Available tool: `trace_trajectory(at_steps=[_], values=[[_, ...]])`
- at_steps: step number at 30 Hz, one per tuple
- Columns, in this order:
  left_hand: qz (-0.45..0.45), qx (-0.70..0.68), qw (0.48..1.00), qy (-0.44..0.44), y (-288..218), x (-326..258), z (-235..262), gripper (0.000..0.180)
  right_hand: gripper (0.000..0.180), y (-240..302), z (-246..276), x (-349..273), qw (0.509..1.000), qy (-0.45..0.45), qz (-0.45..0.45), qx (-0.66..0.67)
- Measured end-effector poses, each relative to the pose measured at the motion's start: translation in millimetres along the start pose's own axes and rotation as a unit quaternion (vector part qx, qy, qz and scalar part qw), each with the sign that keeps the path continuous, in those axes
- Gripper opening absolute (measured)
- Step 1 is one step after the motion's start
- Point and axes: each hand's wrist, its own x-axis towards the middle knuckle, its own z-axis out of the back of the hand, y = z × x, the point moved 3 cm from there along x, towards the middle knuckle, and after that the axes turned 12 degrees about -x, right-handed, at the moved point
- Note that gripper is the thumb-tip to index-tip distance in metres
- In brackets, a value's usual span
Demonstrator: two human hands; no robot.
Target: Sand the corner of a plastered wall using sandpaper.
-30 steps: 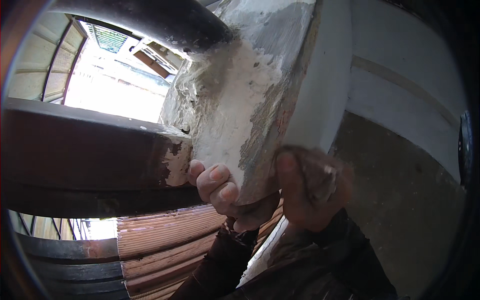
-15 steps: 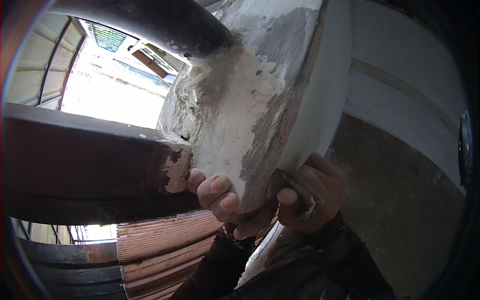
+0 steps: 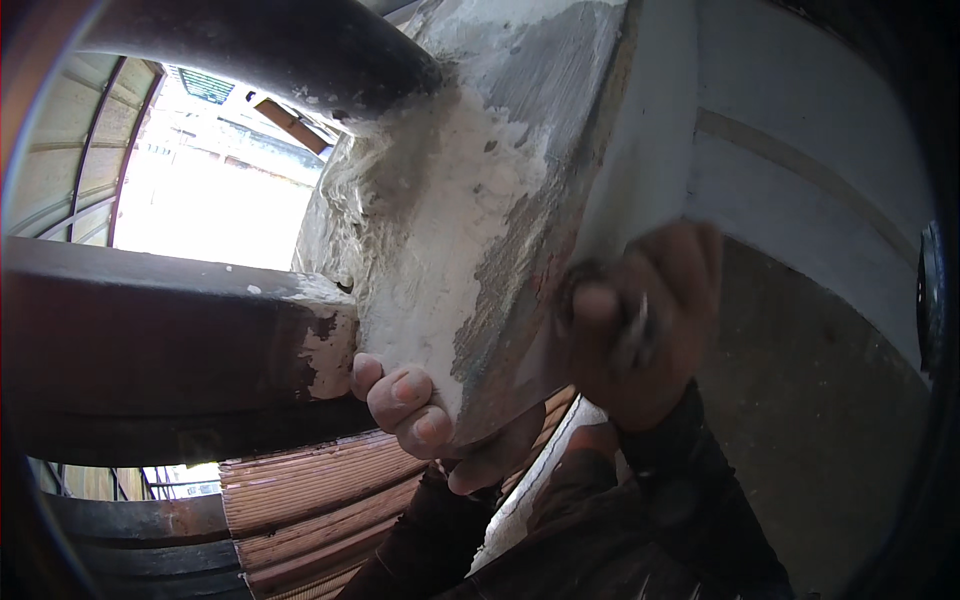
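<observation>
A slab [image 3: 470,230] coated in white plaster with bare grey patches fills the middle of the view and tilts up to the right. My left hand [image 3: 415,410] grips its lower edge from underneath, fingers curled over the plastered face. My right hand [image 3: 650,320] is blurred at the slab's right edge, fingers closed around a small tool with a metallic glint [image 3: 636,330]; what kind of tool it is cannot be made out. Dark sleeves cover both forearms at the bottom.
A thick dark pipe [image 3: 250,50] crosses the top left and a dark horizontal beam [image 3: 150,340] with a plaster-smeared end meets the slab. Reddish ribbed roofing [image 3: 300,510] lies below. A white wall [image 3: 800,190] above a grey band [image 3: 820,430] stands to the right.
My right hand has slid up along the slab's right edge and is now blurred. The left hand keeps its grip under the lower edge.
</observation>
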Motion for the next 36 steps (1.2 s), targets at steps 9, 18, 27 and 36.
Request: trace_trajectory(at_steps=[9, 18, 27, 36], values=[[0.029, -0.107, 0.994, -0.016, 8, 3, 11, 0.057, 0.031, 0, -6, 0, 0.999, -0.017, -0.021, -0.028], [-0.024, 0.029, 0.998, 0.040, 7, 12, 9, 0.057, 0.029, -17, -5, 44, 0.997, -0.027, -0.046, -0.061], [-0.026, -0.061, 0.997, 0.041, 7, 24, 15, 0.059, 0.027, -21, -13, 60, 0.994, -0.060, -0.060, -0.065], [0.038, -0.041, 0.996, -0.073, 12, -16, 1, 0.046, 0.026, -49, -41, 14, 0.984, -0.089, -0.073, -0.136]])
